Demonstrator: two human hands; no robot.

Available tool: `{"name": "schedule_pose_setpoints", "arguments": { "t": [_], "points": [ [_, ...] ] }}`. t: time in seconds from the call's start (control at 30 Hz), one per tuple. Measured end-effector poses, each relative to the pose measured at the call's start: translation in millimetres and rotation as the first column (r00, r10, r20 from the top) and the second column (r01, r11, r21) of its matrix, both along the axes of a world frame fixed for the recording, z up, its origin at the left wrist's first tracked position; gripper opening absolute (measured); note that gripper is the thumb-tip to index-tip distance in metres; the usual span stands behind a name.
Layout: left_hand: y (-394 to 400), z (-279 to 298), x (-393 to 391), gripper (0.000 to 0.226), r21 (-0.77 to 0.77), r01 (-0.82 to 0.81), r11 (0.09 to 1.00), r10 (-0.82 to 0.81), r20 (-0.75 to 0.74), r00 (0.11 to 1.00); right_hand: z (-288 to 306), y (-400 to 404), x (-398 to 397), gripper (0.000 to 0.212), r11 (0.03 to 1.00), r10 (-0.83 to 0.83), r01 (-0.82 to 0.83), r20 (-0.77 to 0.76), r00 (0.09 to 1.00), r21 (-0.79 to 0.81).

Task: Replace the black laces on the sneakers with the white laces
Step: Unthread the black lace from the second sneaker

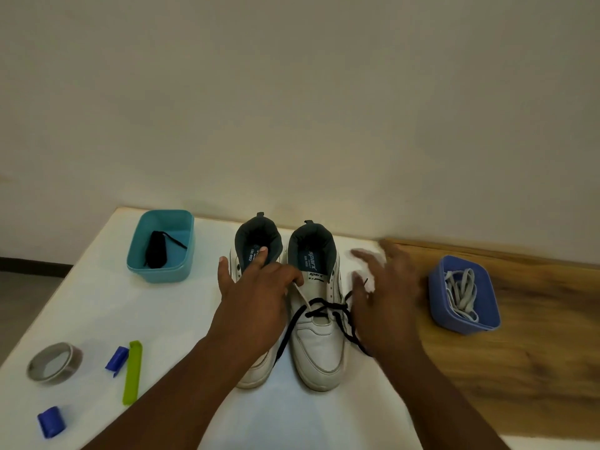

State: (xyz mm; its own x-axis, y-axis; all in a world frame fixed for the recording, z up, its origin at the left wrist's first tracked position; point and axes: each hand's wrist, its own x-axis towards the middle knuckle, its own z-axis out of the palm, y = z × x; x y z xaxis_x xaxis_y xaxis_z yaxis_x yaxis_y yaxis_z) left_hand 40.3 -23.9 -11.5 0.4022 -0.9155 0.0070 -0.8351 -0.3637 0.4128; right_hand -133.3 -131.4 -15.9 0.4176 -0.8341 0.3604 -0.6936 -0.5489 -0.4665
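From the head view, two white sneakers stand side by side on the counter, toes toward the person. The left hand rests on the left sneaker, fingers straight and reaching into its collar, probably to steady it. The right sneaker still carries a loosened black lace in its lower eyelets. The right hand hovers beside it, fingers spread; motion blur hides whether it touches the lace. One removed black lace lies in the teal tub; the white laces wait in the blue tub. The left sneaker's eyelets are mostly covered.
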Motion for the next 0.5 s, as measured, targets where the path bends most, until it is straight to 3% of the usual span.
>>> {"name": "schedule_pose_setpoints", "arguments": {
  "t": [0.07, 0.13, 0.3, 0.4, 0.5],
  "points": [
    [-0.3, 0.4, 0.3, 0.029, 0.011, -0.001, 1.000, 0.001, 0.011, 1.000, -8.7, 12.1, 10.1, 0.025, 0.970, 0.234, -0.241, -0.250, 0.939, 0.002],
    [-0.3, -1.4, 0.1, 0.030, 0.023, 0.002, 1.000, -0.003, 0.020, 1.000, -15.7, 16.7, 15.0, 0.013, 0.962, 0.268, -0.267, -0.345, 0.900, 0.051],
    [-1.5, -4.5, 0.9, 0.034, -0.021, 0.002, 1.000, -0.002, 0.006, 1.000, -0.9, -5.3, -0.6, 0.015, 0.999, 0.037, -0.037, -0.101, 0.994, 0.003],
    [-2.6, -3.1, 1.8, 0.031, -0.044, 0.006, 0.999, -0.005, 0.011, 1.000, -6.5, 1.2, 5.2, 0.024, 0.983, 0.180, -0.165, -0.219, 0.959, 0.085],
    [0.6, -5.7, 4.1, 0.032, -0.039, -0.010, 0.999, 0.010, 0.016, 1.000, -23.3, 15.9, 15.8, 0.010, 0.954, 0.292, -0.259, -0.281, 0.914, 0.149]
  ]
}}
